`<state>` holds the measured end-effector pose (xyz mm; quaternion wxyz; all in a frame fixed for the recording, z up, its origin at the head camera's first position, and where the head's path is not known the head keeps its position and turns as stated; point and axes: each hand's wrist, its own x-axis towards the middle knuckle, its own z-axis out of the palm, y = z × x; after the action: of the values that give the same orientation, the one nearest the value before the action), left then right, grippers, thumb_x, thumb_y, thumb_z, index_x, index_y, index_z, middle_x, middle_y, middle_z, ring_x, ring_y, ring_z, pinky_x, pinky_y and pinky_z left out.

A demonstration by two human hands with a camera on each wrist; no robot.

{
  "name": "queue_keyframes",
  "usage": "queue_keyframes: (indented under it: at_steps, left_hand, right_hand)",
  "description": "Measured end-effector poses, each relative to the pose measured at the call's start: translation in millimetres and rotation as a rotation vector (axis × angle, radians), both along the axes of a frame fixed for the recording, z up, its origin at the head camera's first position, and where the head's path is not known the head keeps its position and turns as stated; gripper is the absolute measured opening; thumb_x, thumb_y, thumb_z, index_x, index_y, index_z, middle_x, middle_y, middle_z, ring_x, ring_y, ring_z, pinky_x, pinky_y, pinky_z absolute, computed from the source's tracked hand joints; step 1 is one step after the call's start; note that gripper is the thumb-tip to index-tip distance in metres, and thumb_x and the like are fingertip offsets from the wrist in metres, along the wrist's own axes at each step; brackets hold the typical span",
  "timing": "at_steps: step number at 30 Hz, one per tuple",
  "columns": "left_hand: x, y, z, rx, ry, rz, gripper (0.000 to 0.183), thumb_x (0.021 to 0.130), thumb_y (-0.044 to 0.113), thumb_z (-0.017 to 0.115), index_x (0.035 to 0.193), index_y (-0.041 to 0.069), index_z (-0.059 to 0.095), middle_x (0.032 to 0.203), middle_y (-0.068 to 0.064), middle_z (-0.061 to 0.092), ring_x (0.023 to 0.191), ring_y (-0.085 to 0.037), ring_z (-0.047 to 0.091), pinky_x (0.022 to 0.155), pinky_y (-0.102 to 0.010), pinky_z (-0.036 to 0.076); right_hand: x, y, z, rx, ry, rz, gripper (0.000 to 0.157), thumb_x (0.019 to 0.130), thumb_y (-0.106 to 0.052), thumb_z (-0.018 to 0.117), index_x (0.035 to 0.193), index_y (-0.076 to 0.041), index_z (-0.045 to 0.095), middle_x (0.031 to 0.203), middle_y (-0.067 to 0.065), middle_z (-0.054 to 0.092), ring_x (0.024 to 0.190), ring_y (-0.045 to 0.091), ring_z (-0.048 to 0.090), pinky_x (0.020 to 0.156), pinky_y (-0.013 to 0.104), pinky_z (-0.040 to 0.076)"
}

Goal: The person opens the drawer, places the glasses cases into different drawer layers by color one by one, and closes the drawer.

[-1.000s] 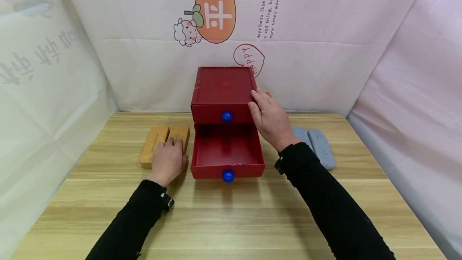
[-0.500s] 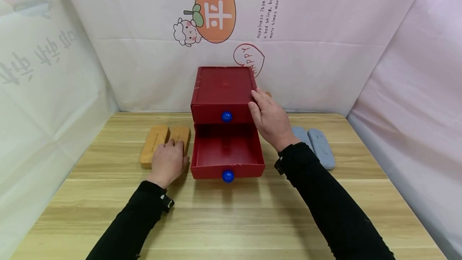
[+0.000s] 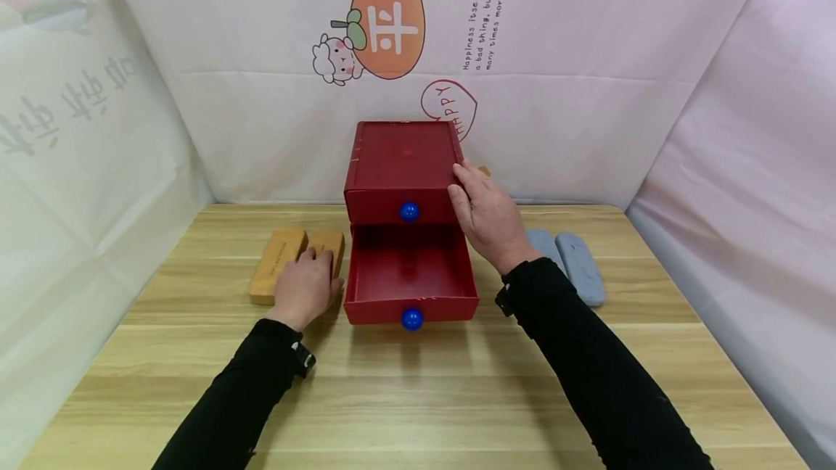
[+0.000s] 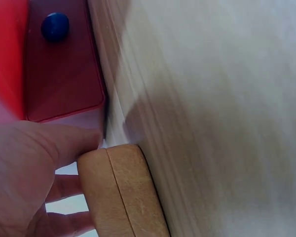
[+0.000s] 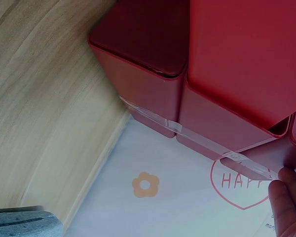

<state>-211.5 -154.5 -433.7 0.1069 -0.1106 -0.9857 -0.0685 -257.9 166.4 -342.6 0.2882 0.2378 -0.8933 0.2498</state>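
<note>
A red drawer unit (image 3: 406, 158) stands at the back middle. Its lower drawer (image 3: 411, 310) is pulled out and holds nothing; the upper drawer (image 3: 379, 207) is pushed in. Both have blue knobs. My left hand (image 3: 303, 289) is over the right one of two tan oblong glasses cases. It pinches that case (image 4: 118, 192) between thumb and fingers; a seam runs along its side. The left tan case (image 3: 277, 263) lies beside it. My right hand (image 3: 493, 220) rests with fairly straight fingers against the unit's right side, fingertips at its top edge.
Two blue-grey oblong cases lie right of the unit; the outer case (image 3: 581, 268) shows fully, the inner one (image 3: 545, 245) is partly behind my right wrist. A printed white cloth (image 3: 555, 129) hangs behind the wooden table (image 3: 405, 405). Clear tape (image 5: 197, 137) crosses the unit's side.
The right tan case has shifted very slightly right with my left hand since the first frame. My right hand and the drawers have stayed put.
</note>
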Motion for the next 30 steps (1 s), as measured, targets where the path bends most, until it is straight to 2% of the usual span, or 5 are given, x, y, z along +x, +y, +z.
queue_keyframes:
  at_steps: [5, 15, 18, 24, 30]
  left_hand:
    - [-1.6, -1.3, 2.1, 0.027, -0.111, 0.036, 0.063, 0.090, 0.035, 0.065, 0.138, -0.002, 0.049, 0.140, -0.035, 0.046, 0.107, -0.049, 0.057, 0.082, -0.058, 0.053]
    - [-3.9, -2.2, 7.4, 0.059, -0.211, 0.081, 0.068, 0.088, 0.036, 0.066, 0.143, 0.001, 0.045, 0.145, -0.034, 0.039, 0.113, -0.049, 0.055, 0.081, -0.059, 0.053]
    - [-3.1, -3.1, 8.7, 0.073, -0.231, 0.094, 0.068, 0.086, 0.036, 0.068, 0.140, 0.002, 0.047, 0.143, -0.035, 0.041, 0.111, -0.048, 0.056, 0.079, -0.058, 0.053]
    - [-0.7, -5.8, 9.7, 0.097, -0.240, 0.099, 0.067, 0.083, 0.037, 0.069, 0.137, 0.002, 0.049, 0.126, -0.028, 0.054, 0.091, -0.036, 0.060, 0.065, -0.048, 0.052]
    - [0.7, -8.1, 7.5, 0.117, -0.264, 0.126, 0.079, 0.083, 0.043, 0.069, 0.144, 0.002, 0.042, 0.120, -0.024, 0.059, 0.087, -0.031, 0.060, 0.067, -0.046, 0.052]
  right_hand:
    - [0.3, 0.0, -0.1, 0.001, -0.015, 0.005, 0.060, 0.103, -0.047, 0.032, 0.150, -0.011, 0.042, 0.156, 0.006, 0.039, 0.139, 0.016, 0.036, 0.108, 0.043, 0.040]
    - [-0.4, -0.3, 0.3, -0.001, -0.009, 0.003, 0.060, 0.103, -0.047, 0.033, 0.150, -0.011, 0.042, 0.156, 0.006, 0.039, 0.139, 0.017, 0.037, 0.108, 0.043, 0.040]
    - [-1.0, -0.2, -0.5, -0.003, -0.009, 0.002, 0.060, 0.103, -0.047, 0.033, 0.150, -0.011, 0.042, 0.156, 0.006, 0.038, 0.139, 0.016, 0.037, 0.108, 0.042, 0.040]
    - [-1.2, 0.2, -1.0, -0.008, -0.012, -0.002, 0.060, 0.103, -0.047, 0.032, 0.150, -0.012, 0.042, 0.156, 0.005, 0.038, 0.139, 0.016, 0.036, 0.108, 0.043, 0.040]
    - [-0.7, 0.2, -1.3, -0.011, -0.017, -0.005, 0.061, 0.103, -0.048, 0.033, 0.150, -0.011, 0.042, 0.156, 0.005, 0.038, 0.139, 0.017, 0.037, 0.108, 0.043, 0.040]
